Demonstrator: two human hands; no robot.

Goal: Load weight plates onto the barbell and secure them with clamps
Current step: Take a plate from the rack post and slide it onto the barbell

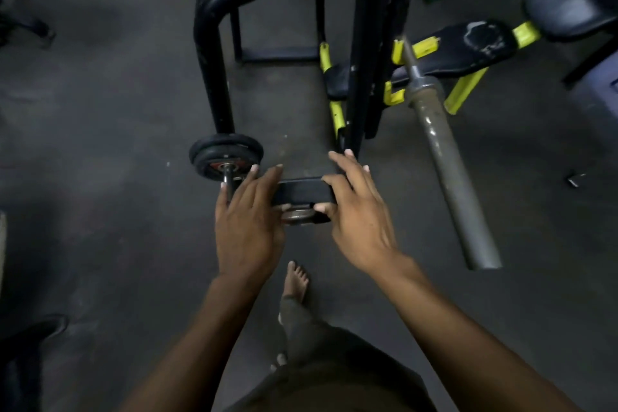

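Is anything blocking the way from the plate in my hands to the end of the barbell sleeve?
Nothing visible does. Both hands, left hand and right hand, hold the plate. The barbell sleeve sits to the right, its end bare, with only open floor between.

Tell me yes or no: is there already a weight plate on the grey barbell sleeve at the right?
No: the grey barbell sleeve is bare along its whole visible length, while both hands hold the black weight plate apart from it.
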